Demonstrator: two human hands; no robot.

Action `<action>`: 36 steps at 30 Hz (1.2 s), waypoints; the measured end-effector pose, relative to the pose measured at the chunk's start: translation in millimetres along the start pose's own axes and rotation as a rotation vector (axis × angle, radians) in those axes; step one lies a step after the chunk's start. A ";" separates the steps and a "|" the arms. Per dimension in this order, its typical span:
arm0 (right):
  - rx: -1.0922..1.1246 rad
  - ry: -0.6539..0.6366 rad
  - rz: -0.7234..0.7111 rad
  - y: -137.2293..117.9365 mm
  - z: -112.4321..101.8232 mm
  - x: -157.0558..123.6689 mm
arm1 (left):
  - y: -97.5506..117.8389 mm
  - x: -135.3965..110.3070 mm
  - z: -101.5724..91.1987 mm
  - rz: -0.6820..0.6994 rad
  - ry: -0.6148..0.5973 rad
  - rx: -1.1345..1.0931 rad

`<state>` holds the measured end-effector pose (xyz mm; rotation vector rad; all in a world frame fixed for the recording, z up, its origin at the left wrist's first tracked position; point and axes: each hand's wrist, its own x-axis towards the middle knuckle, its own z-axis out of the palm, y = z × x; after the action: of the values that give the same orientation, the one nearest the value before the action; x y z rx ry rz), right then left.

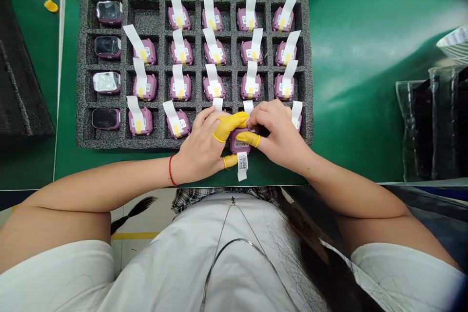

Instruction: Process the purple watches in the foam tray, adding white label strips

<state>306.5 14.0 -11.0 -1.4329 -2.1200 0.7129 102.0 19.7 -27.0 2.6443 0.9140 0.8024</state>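
Observation:
Both my hands pinch one small purple watch body [239, 142] at the near edge of a black foam tray [82, 122]. My left hand [203, 148] grips it with yellow finger cots on thumb and forefinger. My right hand [280, 134] holds its other side, a yellow cot on the thumb. A white barcode label strip [242, 165] hangs from the piece toward me. The tray's cells hold several purple watch bodies [178, 88] with white and yellow tabs.
The tray's left column holds watch bodies screen-up [106, 118]. The tray lies on a green mat [358, 58]. Dark foam [18, 87] lies at the left, clear plastic trays [431, 126] at the right, and loose yellow finger cots [51, 6] at the far left.

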 end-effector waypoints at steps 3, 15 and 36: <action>0.056 0.016 -0.004 2.6 -2.5 1.5 | 5.1 1.7 -2.0 -0.034 -0.043 0.024; 0.341 0.256 0.050 10.5 -8.9 0.2 | -102.8 36.8 -112.0 -0.615 0.069 -0.047; 0.358 0.259 0.078 9.8 -7.2 6.5 | -235.3 131.3 -103.4 -0.701 -0.152 0.303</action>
<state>315.7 24.3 -11.4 -1.3339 -1.6517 0.8374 11.9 289.0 24.4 2.2766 1.8700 0.2998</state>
